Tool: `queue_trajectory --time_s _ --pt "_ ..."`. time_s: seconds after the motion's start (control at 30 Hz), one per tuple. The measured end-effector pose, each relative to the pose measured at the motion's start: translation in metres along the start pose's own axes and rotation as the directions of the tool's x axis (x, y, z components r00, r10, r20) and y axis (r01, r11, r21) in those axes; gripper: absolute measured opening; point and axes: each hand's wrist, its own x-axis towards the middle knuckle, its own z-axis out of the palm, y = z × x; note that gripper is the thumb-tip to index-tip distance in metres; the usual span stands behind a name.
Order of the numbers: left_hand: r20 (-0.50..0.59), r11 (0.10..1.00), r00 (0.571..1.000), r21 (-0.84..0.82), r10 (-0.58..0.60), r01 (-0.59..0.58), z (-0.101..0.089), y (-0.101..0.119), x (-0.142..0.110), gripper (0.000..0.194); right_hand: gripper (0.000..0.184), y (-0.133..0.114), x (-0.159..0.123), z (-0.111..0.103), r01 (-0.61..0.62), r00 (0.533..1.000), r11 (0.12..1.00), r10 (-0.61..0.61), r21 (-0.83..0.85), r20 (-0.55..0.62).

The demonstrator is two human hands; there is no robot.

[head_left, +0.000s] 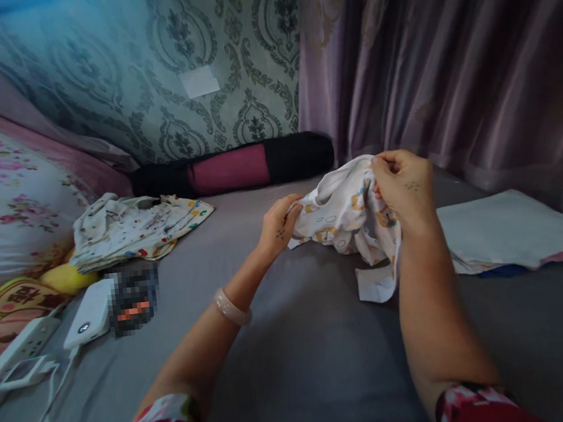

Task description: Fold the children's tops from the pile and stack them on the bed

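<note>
A small white baby garment (335, 215) with an orange animal print hangs bunched between my two hands, just over the grey bed sheet (295, 344). My left hand (281, 224) pinches its left edge. On the right, my right hand (404, 184) is closed on the garment's upper right part, higher than the left hand. An opening with a white trim shows along the top, and a white cuff or band (377, 283) dangles below. Folds hide the rest of its shape.
Printed white clothes (137, 226) lie in a pile at the left, near a floral pillow (2, 193). A white power bank (91, 311), cables and a power strip (15, 360) sit nearer. Folded light cloths (519, 226) lie right. A black and maroon roll (231, 168) lies along the wall.
</note>
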Motion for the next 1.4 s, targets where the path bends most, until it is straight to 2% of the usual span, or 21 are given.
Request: queue_trajectory --time_s 0.1,0.2,0.27,0.33,0.43,0.53,0.63,0.73,0.8,0.87,0.93,0.97,1.03,1.1,1.2,1.3,1.4 --pt "-0.013 0.998 1.000 0.064 -0.013 0.013 -0.001 -0.006 0.002 0.023 0.033 0.000 0.000 0.000 -0.022 0.999 1.000 0.022 0.003 -0.039" --pt "-0.121 0.983 0.992 0.176 -0.035 0.056 -0.017 -0.014 0.007 0.020 0.029 -0.002 -0.001 0.002 -0.012 1.000 1.000 0.011 0.022 0.027" --pt "-0.191 0.963 0.982 0.263 -0.001 0.053 -0.037 -0.015 0.014 0.021 0.026 -0.007 -0.003 0.004 0.012 0.994 0.999 -0.017 0.042 0.104" --pt "-0.226 0.932 0.971 0.362 0.080 0.008 -0.066 -0.009 0.022 0.023 0.025 -0.015 -0.007 0.008 0.048 0.980 0.996 -0.062 0.073 0.189" --pt "-0.281 0.865 0.936 0.501 0.210 -0.044 -0.113 0.013 0.033 0.025 0.026 -0.033 -0.012 0.013 0.091 0.946 0.986 -0.129 0.138 0.298" --pt "-0.249 0.813 0.919 0.572 0.305 -0.114 -0.151 0.041 0.038 0.024 0.025 -0.053 -0.010 0.014 0.112 0.928 0.985 -0.150 0.129 0.340" --pt "-0.180 0.842 0.951 0.525 0.253 -0.125 -0.172 0.056 0.036 0.024 0.021 -0.070 -0.001 0.005 0.142 0.926 0.988 -0.153 0.059 0.344" --pt "-0.126 0.913 0.986 0.404 0.110 -0.050 -0.176 0.051 0.030 0.027 0.025 -0.081 0.008 -0.009 0.171 0.910 0.985 -0.159 0.003 0.382" --pt "-0.071 0.950 0.997 0.312 0.019 0.004 -0.170 0.041 0.025 0.030 0.031 -0.083 0.010 -0.016 0.199 0.878 0.980 -0.191 0.028 0.440" --pt "0.028 0.976 0.998 0.214 -0.050 0.043 -0.160 0.030 0.018 0.033 0.039 -0.080 0.007 -0.017 0.211 0.803 0.966 -0.260 0.153 0.537" --pt "0.181 0.989 0.976 0.113 -0.118 0.099 -0.148 0.021 0.011 0.036 0.046 -0.071 0.001 -0.012 0.164 0.700 0.943 -0.319 0.290 0.639" --pt "0.251 0.989 0.957 0.073 -0.144 0.129 -0.142 0.017 0.008 0.038 0.049 -0.065 -0.002 -0.008 0.136 0.650 0.939 -0.324 0.315 0.687" --pt "0.317 0.985 0.933 0.033 -0.169 0.167 -0.134 0.010 0.003 0.039 0.050 -0.054 -0.006 0.000 0.134 0.608 0.961 -0.273 0.242 0.745" --pt "0.287 0.984 0.942 0.065 -0.175 0.163 -0.130 0.004 0.000 0.038 0.045 -0.045 -0.006 0.004 0.172 0.633 0.971 -0.238 0.166 0.737" --pt "0.196 0.972 0.962 0.175 -0.190 0.156 -0.133 0.000 0.001 0.035 0.033 -0.043 0.001 0.001 0.194 0.711 0.968 -0.249 0.156 0.658" --pt "0.083 0.953 0.966 0.205 -0.245 0.224 -0.137 0.006 0.004 0.034 0.029 -0.052 0.007 -0.006 0.231 0.780 0.973 -0.194 0.015 0.595" --pt "0.014 0.939 0.953 0.175 -0.303 0.296 -0.139 0.017 0.008 0.033 0.021 -0.061 0.008 -0.007 0.275 0.824 0.952 -0.161 -0.134 0.543"
